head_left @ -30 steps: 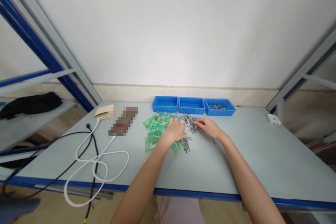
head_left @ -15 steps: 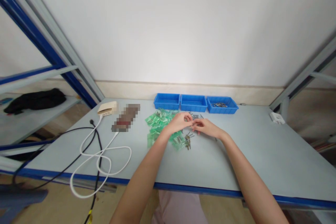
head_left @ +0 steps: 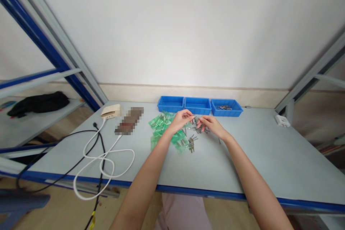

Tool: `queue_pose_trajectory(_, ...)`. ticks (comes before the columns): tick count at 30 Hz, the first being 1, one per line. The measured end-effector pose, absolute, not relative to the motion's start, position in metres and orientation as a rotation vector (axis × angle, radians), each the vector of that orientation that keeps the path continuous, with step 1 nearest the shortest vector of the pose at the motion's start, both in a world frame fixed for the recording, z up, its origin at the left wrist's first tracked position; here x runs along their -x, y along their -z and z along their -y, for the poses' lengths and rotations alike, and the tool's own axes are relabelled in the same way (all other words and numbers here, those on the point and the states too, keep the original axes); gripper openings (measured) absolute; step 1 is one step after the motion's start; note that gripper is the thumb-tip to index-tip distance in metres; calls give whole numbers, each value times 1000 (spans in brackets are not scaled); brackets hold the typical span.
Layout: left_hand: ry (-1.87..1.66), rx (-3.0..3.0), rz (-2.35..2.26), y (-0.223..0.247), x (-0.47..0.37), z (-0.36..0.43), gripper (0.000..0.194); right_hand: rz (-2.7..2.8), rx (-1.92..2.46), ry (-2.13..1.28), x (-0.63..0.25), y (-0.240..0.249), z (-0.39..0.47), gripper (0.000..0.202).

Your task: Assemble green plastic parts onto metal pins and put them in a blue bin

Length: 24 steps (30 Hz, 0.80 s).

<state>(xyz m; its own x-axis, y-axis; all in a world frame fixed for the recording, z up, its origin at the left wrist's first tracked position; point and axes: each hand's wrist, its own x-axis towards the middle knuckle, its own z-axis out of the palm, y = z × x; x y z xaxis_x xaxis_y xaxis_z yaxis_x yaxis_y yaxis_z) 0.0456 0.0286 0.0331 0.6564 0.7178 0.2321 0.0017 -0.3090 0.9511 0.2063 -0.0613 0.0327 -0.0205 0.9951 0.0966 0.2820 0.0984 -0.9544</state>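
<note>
My left hand (head_left: 180, 121) is closed in a pinch over the right edge of a pile of green plastic packets (head_left: 161, 124). At its fingertips something thin and small shows, too small to name. Just apart from it, my right hand (head_left: 212, 125) has thumb and forefinger pressed together; whatever they hold is too small to make out. Under and beside the right fingers lie loose thin metal pieces (head_left: 206, 130), like screws or drill bits. Closer to me is another small heap of metal pieces (head_left: 191, 147), some brassy, beside the packets.
Behind the hands stand three blue trays in a row: a left tray (head_left: 170, 110), a middle tray (head_left: 198, 111) and a right tray (head_left: 228, 113) holding metal pieces. On the left lie a beige box (head_left: 111, 110), a blurred-out object (head_left: 129, 120) and a white cable (head_left: 113, 152). A white adapter (head_left: 282, 120) sits far right.
My hands, which were together at the fingertips, have drawn a little apart. The left hand has moved slightly up and away, uncovering metal pieces between the hands.
</note>
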Motion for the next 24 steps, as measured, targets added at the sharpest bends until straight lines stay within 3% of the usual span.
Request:
queue_pose_trajectory(8,-710,-1999,-612,-29,-47,-28,27,1536,1455,-808,-210,-32,61,34)
queue_pose_trajectory(18,-749,-2017,-628,-28,-49,-24,39,1501,1422,-913,-211,-26,59,34)
queue_pose_trajectory(24,-787,-1973,-630,-23,-51,-26,31,1523,1462,-825,-210,-28,60,34)
